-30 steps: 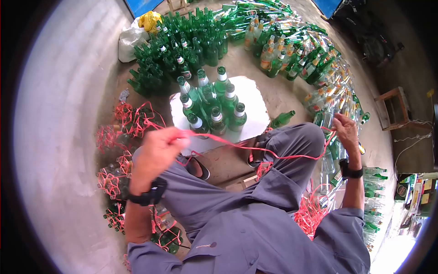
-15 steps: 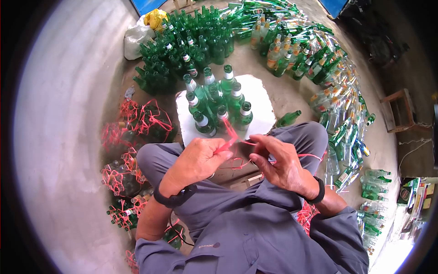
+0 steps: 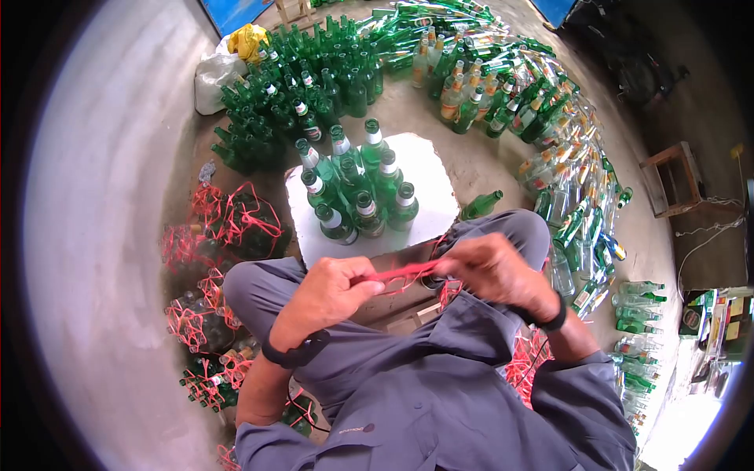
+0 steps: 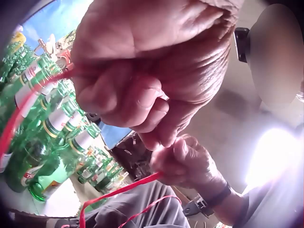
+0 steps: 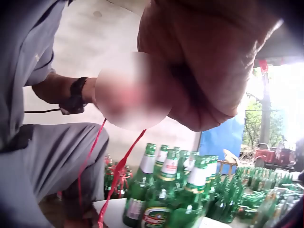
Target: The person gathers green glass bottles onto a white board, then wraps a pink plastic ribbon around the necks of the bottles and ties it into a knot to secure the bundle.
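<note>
A stretch of red plastic string (image 3: 404,272) runs taut between the two hands, low over the lap. The left hand (image 3: 334,292) pinches one end of this stretch, its fingers curled in the left wrist view. My right hand (image 3: 495,271), slightly blurred, grips the other end; loose lengths of string (image 4: 116,189) hang below it. Just beyond the hands, a tight group of green glass bottles (image 3: 364,208) stands upright on a white board (image 3: 432,177). Part of the string and the fingertips are blurred out in the right wrist view.
Bundles of bottles tied in red string (image 3: 236,216) lie to the left. Many green bottles (image 3: 334,74) stand at the back left, near a white sack (image 3: 220,82). A long heap of bottles (image 3: 577,169) curves along the right, with a wooden frame (image 3: 674,179) beyond it.
The hands, wide apart at first with the string stretched long, came close together over the lap. Since then they have drawn slightly apart, pulling a short length straight. The bottles on the board stay put.
</note>
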Tool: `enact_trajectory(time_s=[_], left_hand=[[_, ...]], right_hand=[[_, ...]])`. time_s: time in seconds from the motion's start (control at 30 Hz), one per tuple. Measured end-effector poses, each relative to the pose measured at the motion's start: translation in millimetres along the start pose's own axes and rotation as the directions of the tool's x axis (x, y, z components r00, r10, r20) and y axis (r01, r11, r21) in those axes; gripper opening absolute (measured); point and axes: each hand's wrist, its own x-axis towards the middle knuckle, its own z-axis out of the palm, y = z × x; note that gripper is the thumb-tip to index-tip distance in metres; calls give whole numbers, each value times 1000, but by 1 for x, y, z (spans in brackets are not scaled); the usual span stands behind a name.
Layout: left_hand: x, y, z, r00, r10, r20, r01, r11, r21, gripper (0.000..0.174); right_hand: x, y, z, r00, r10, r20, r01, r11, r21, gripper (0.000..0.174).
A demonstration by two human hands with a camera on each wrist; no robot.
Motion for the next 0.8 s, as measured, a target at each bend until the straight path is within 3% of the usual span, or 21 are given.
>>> enact_trajectory(time_s=[0.03,0.07,0.1,0.17,0.2,0.3,0.4,0.47,0.5,0.57,0.63,0.7,0.73,0.77,0.8], left_hand=[[-1,-2,-4,997,-70,-27,66,991,-115,19],[-3,-5,-8,997,-70,-27,67,991,-116,19],[-4,-8,-12,996,-81,-29,74,980,-186,18],[-6,-14,-18,994,-103,-31,87,941,-328,17],[-5,-15,-21,996,-40,-85,18,969,-244,16],[-5,-15,-27,991,-9,-135,-28,961,-274,15],[-5,-15,-34,987,-99,-126,51,939,-341,19],[-3,-18,-40,988,-72,-137,37,969,-244,19],[-3,-21,-42,989,-42,-144,21,989,-146,19],[-4,-30,-47,986,-48,-161,19,984,-179,19],[-6,-35,-50,983,-55,-175,16,977,-214,19],[-8,-37,-52,975,-61,-213,17,979,-201,18],[-7,-37,-52,975,-62,-213,19,980,-198,18],[-6,-37,-50,975,-50,-215,6,979,-203,17],[-5,-36,-49,975,-38,-218,-9,978,-209,15]], right_hand=[[-6,1,-14,988,140,-72,-139,990,22,14],[-11,4,-34,963,230,-140,-229,973,26,16],[-17,16,-45,921,266,-283,-229,961,157,18],[-30,30,-84,851,250,-463,-261,964,41,23],[-38,37,-102,808,286,-516,-335,942,-3,26],[-59,60,-145,666,319,-675,-527,841,-123,26],[-78,98,-163,648,219,-729,-417,903,-99,32],[-84,114,-168,542,249,-802,-491,869,-62,35],[-91,124,-174,544,250,-801,-488,871,-60,35],[-102,140,-182,420,379,-825,-712,701,-40,26],[-102,137,-177,409,327,-852,-713,697,-75,28],[-110,151,-179,452,339,-825,-785,590,-188,29],[-111,148,-180,490,398,-775,-837,464,-291,28],[-112,145,-176,489,400,-775,-837,466,-287,28],[-108,136,-167,626,276,-730,-760,424,-492,31]])
